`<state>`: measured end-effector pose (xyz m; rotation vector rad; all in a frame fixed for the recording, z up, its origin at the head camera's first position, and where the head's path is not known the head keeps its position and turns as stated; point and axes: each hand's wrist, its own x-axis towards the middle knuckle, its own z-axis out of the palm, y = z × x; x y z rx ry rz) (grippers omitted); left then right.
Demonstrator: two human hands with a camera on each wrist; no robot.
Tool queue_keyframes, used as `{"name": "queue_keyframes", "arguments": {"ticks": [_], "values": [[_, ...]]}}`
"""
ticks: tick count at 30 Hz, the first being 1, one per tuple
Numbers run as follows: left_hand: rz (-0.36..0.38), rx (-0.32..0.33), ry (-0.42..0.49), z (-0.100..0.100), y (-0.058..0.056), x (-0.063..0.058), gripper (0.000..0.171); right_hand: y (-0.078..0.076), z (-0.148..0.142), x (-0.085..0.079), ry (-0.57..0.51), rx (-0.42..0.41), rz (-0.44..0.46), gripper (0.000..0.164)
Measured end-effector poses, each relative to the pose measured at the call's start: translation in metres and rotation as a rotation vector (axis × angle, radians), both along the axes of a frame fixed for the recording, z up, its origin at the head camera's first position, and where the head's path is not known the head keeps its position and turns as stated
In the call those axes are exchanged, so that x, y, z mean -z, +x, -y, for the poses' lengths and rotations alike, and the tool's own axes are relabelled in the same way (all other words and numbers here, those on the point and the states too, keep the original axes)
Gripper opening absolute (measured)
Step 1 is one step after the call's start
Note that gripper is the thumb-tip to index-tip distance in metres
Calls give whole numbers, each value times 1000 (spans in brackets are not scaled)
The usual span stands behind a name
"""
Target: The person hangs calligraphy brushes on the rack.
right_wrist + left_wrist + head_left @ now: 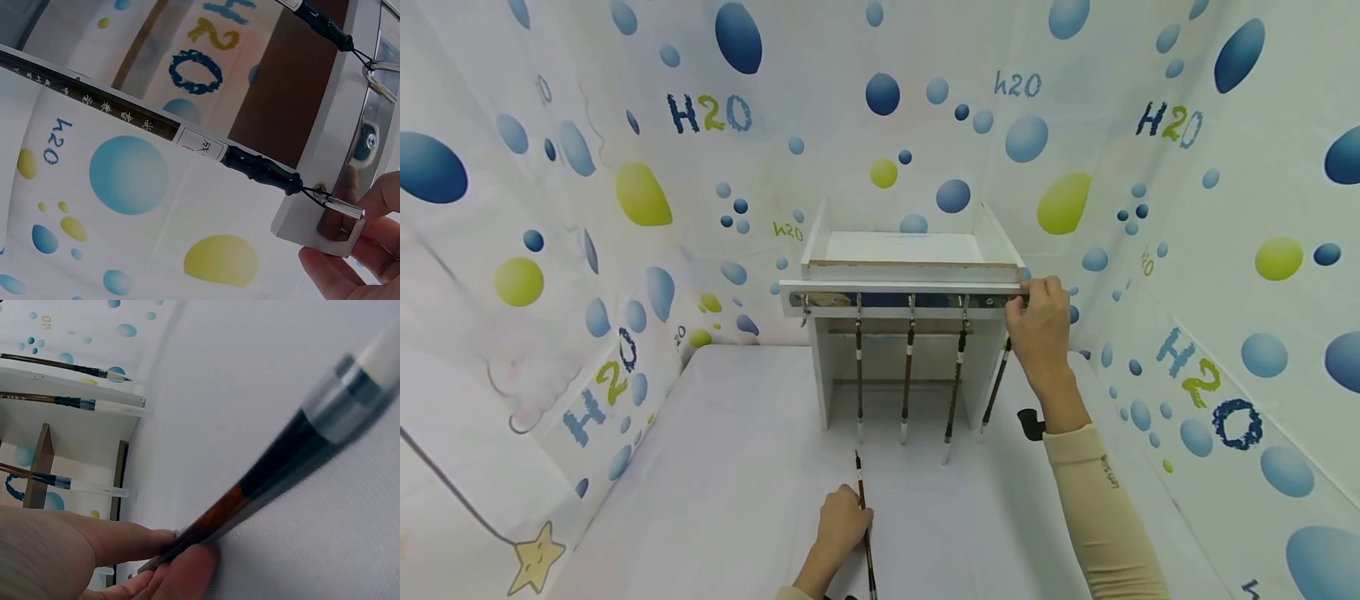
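A Chinese calligraphy brush (860, 479) with a brown shaft is held low in the front middle by my left hand (842, 521). In the left wrist view its pale bristle end (381, 356) points up and right, while thumb and fingers pinch the shaft (219, 515). My right hand (1043, 329) grips the right end of a white rack's hook rail (880, 312). Beside those fingers, in the right wrist view, a brush (125, 109) hangs by its black loop from a metal hook (344, 207). Several brushes hang along the rail, tips down; the leftmost hook (805, 310) bears none.
Behind the rail stands a white shelf unit with an open top tray (910, 271) and side panels. A small black object (1032, 424) lies on the white table (737, 467) near my right forearm. Bubble-printed curtains (880, 167) enclose the table.
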<state>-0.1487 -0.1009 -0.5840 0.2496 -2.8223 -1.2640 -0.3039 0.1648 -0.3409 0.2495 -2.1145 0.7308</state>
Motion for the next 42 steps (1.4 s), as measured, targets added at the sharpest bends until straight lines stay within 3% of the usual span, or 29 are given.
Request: {"name": "queue_keyframes", "arguments": {"ticks": [7,13,22,28,35,42], "values": [[19,1,91,3,2,-2,13,-1,-1,3,-6,10,1,21],[26,-47,93,4,1,-1,19,-3,0,3,-4,11,0,21],[-47,-96,103,9,-3,-14,29,-2,0,1,-6,5,-8,20],[-91,-122,85,16,-9,-34,29,-1,0,0,-7,0,-2,20],[-131,-112,63,26,-15,-64,31,-1,-1,0,1,6,-2,21],[-227,-100,35,34,-16,-96,31,-1,0,1,-3,11,0,21]]}}
